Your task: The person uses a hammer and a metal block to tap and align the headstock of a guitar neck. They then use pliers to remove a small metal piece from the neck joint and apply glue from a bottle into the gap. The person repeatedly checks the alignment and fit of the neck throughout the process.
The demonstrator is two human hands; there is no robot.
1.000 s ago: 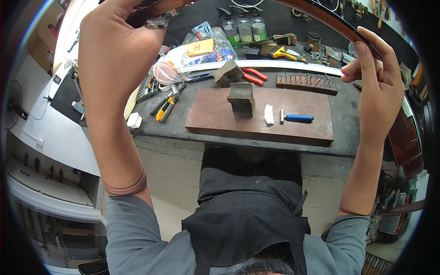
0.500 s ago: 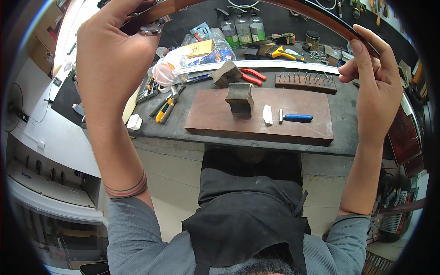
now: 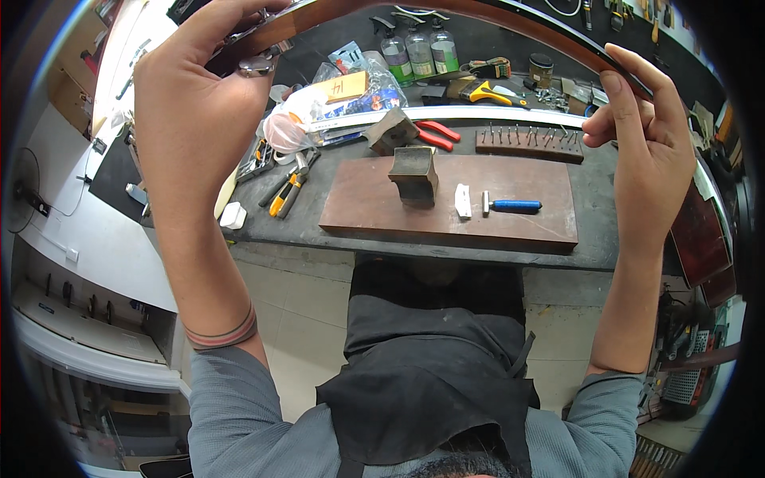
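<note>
Up at the top edge I hold a brown wooden guitar (image 3: 299, 22), raised above the bench and partly out of view. My left hand (image 3: 199, 111) is closed around its headstock end, beside the shiny metal tuning pegs (image 3: 256, 67). At the right, my right hand (image 3: 652, 135) grips the dark-edged far end between thumb and fingers. Below lies a brown wooden board (image 3: 358, 191), bearing a metal block (image 3: 414, 179), a small white piece (image 3: 463, 201) and a blue-handled tool (image 3: 516, 206). Another block (image 3: 390, 131) leans behind the board.
On the dark bench (image 3: 275, 233) sit orange-and-black pliers (image 3: 288, 193), red-handled pliers (image 3: 438, 134), a pegged wooden rack (image 3: 530, 146) and a long metal straightedge (image 3: 351, 119). Spray bottles (image 3: 420, 54) and a yellow-handled knife (image 3: 488, 93) are farther back. Dark red guitar bodies (image 3: 701, 247) stand at right.
The guitar and both hands have shifted very slightly, the right hand a little to the left. Both grips stay the same, and the things on the bench have not moved.
</note>
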